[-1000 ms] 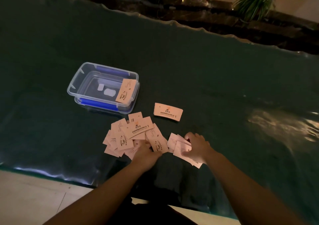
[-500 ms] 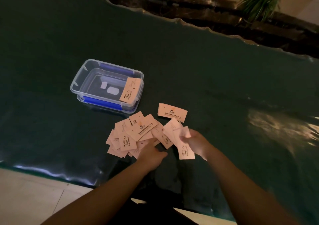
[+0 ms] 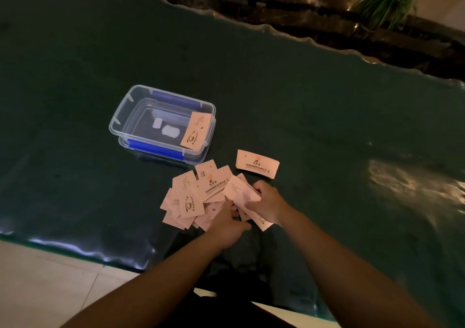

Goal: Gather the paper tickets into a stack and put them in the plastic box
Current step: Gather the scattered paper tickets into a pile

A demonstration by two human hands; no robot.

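Observation:
Several pale pink paper tickets (image 3: 191,197) lie in a loose overlapping pile on the dark green table, just in front of a clear plastic box (image 3: 120,124) with blue clips. One ticket (image 3: 195,133) leans inside the box against its right wall. A single ticket (image 3: 257,164) lies apart, right of the box. My right hand (image 3: 268,203) is shut on a small bunch of tickets (image 3: 240,192) at the pile's right edge. My left hand (image 3: 227,223) rests on the pile's near side, fingers touching the tickets.
The dark green table (image 3: 314,106) has a wavy glossy far edge and a near edge close to my body. Potted plants (image 3: 385,0) stand on a ledge beyond the table. Pale floor tiles (image 3: 50,282) show at the lower left.
My right hand has lifted a few tickets from the table and carried them left onto the main pile. My left hand stayed at the pile's near side.

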